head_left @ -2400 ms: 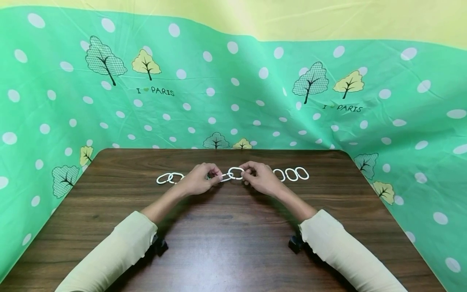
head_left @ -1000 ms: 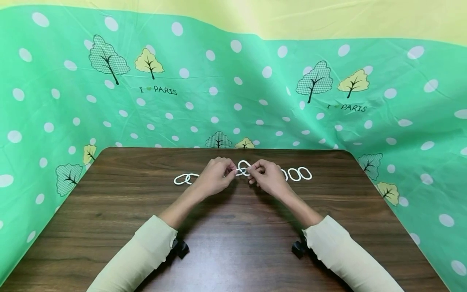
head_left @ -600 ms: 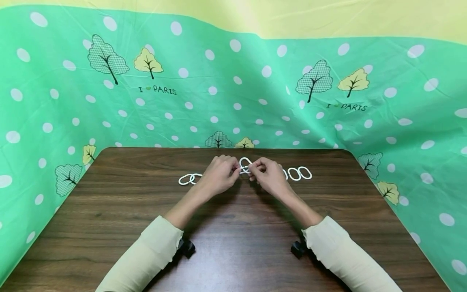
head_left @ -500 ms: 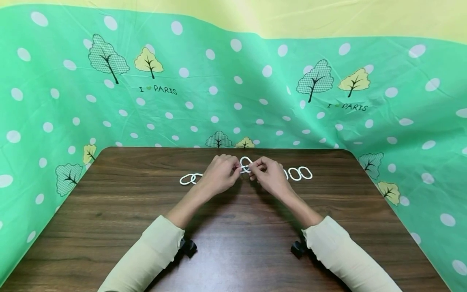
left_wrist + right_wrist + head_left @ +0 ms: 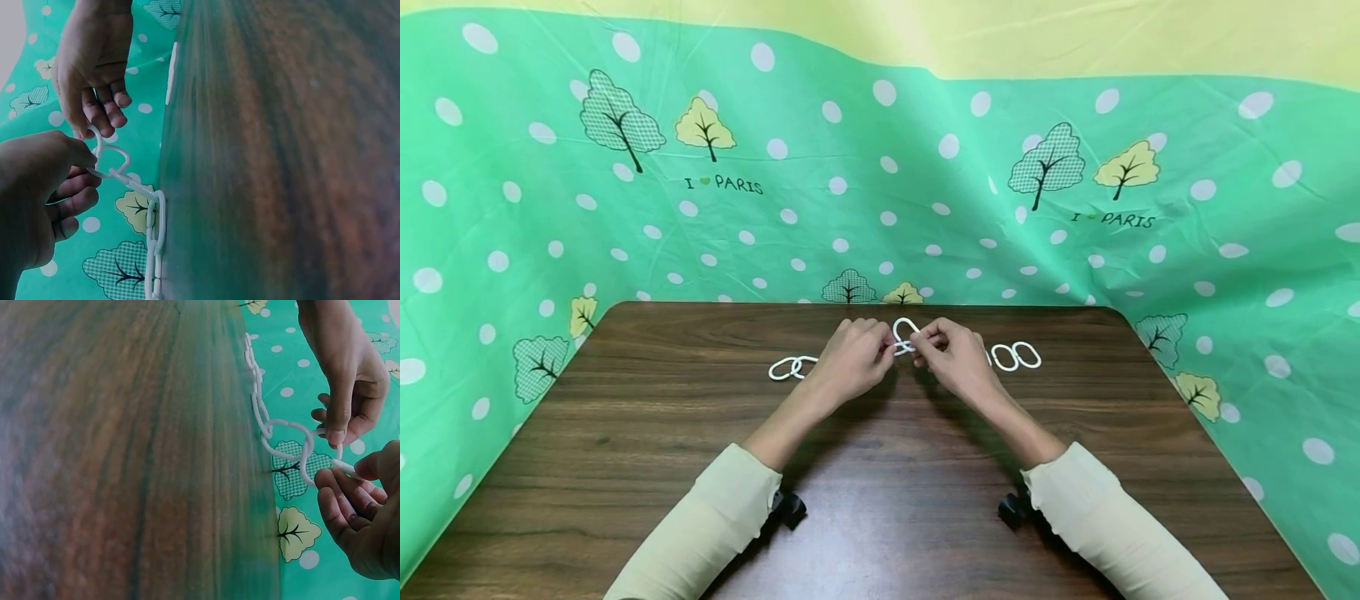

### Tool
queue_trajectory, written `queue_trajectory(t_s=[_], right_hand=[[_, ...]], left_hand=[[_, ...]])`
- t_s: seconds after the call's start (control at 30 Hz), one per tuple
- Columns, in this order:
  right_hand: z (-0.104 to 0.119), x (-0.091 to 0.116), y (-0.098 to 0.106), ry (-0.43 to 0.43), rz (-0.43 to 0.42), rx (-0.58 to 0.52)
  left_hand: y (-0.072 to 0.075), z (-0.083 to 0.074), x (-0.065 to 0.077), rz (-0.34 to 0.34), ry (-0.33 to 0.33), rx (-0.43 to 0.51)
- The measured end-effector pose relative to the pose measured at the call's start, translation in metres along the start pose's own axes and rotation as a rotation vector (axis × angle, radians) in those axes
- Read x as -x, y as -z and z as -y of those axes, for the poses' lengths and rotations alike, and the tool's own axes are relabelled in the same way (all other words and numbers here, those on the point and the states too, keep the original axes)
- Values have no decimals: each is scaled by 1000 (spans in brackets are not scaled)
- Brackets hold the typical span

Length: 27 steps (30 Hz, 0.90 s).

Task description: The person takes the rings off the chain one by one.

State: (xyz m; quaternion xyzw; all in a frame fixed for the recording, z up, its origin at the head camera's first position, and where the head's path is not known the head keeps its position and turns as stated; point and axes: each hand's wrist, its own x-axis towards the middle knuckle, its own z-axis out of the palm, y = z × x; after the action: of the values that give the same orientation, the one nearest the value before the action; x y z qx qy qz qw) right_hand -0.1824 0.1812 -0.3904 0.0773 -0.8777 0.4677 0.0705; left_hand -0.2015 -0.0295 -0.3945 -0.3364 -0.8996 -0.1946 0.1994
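White plastic oval links make up a chain (image 5: 254, 381), which runs from the table up to my hands. At its far left, two joined links (image 5: 784, 369) lie on the wood; my left hand (image 5: 853, 358) covers the links beside them. With thumb and index finger, my left hand pinches a link near the raised end. My right hand (image 5: 955, 354) pinches a white link (image 5: 904, 323) that stands tilted up between the hands and crosses the one at my left fingertips. Whether these two are fully hooked together I cannot tell. Fingers hide the pinched parts.
Right of my right hand, separate white links (image 5: 1004, 358) lie in a row, the nearest partly hidden by the hand. The brown wooden table (image 5: 880, 467) has its far edge just beyond the hands. A green dotted cloth (image 5: 880, 200) hangs behind it.
My left hand has moved right towards the right hand, drawing the chain along. The link between the hands has turned from lying sideways to tilted up. Over the last half second little moves.
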Motion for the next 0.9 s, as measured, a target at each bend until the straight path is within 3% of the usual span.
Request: queue_trajectory(t_s=[0.4, 0.9], right_hand=[[4, 2, 1, 24, -24, 27], [3, 2, 10, 31, -39, 25]], left_hand=[[1, 0, 1, -71, -47, -49], [5, 4, 3, -67, -29, 1]])
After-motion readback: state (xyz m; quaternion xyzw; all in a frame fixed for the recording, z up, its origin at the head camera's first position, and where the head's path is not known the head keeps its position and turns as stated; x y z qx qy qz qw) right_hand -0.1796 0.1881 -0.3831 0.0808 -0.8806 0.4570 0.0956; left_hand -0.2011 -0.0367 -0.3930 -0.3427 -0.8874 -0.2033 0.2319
